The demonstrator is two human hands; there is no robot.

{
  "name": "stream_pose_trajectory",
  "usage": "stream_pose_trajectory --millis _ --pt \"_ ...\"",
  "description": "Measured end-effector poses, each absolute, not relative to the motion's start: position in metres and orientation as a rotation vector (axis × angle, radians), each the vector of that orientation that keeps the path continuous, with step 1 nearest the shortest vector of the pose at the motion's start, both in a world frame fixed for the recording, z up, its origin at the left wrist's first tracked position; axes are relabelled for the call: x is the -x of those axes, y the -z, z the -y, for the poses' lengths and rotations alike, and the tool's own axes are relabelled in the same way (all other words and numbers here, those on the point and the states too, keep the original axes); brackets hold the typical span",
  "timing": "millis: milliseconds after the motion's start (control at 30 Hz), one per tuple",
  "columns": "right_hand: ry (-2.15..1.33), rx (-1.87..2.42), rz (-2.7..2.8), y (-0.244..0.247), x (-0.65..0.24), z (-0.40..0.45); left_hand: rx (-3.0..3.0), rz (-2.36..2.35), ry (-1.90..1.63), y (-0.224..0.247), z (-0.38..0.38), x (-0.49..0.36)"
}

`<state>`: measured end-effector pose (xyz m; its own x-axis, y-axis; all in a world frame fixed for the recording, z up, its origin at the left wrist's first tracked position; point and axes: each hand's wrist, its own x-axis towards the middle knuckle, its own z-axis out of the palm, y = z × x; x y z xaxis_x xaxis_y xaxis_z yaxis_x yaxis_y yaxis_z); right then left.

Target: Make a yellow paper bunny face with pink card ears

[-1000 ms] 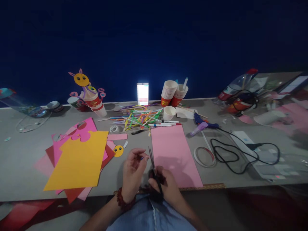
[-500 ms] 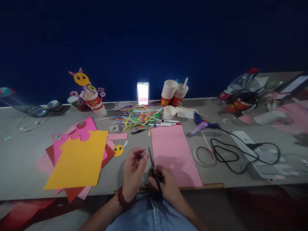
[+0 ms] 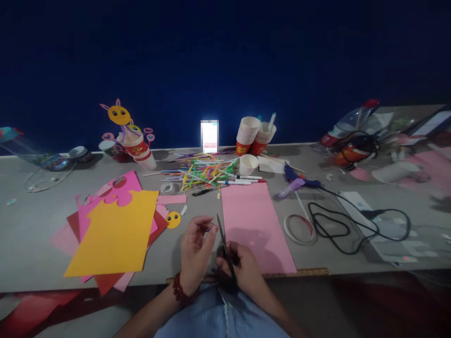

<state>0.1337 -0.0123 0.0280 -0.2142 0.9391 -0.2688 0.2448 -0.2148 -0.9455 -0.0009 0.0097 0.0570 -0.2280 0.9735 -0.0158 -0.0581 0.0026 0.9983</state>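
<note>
My right hand [image 3: 243,265] is wrapped round the dark handles of a pair of scissors [image 3: 222,232], whose blades point up and away from me. Just left of the blades, my left hand [image 3: 198,249] is closed with thumb and fingertips pinched together. Whatever small thing it grips is mostly hidden by the fingers. Under and beyond the scissors lies a pink sheet [image 3: 255,220] on the grey table. A round yellow face cutout [image 3: 173,219] with two googly eyes rests to the left of my left hand.
Yellow paper [image 3: 120,234] tops a stack of coloured sheets at left. Colourful sticks [image 3: 207,172] lie in a heap at the back, near stacked paper cups [image 3: 246,134]. A glue gun [image 3: 299,177], tape roll [image 3: 299,229] and black cable [image 3: 331,225] occupy the right. A decorated cup [image 3: 134,145] stands back left.
</note>
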Motion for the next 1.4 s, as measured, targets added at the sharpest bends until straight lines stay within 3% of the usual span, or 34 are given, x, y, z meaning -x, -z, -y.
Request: stream_pose_trajectory --millis 467,800,1133,1400 --pt "-1.37 1.479 1.422 -0.027 -0.149 0.003 -0.912 -1.269 -1.409 -0.051 -0.013 0.008" --pt "-0.42 2.047 1.99 -0.04 -0.223 -0.026 -0.938 -1.309 -1.292 -0.032 -0.036 0.063" --pt "-0.004 1.938 2.227 -0.05 -0.195 -0.054 -0.986 -1.275 -1.171 -0.025 -0.039 0.058" --pt "-0.065 1.993 2.47 -0.052 -0.177 -0.083 -1.098 -1.386 -1.197 -0.027 -0.037 0.058"
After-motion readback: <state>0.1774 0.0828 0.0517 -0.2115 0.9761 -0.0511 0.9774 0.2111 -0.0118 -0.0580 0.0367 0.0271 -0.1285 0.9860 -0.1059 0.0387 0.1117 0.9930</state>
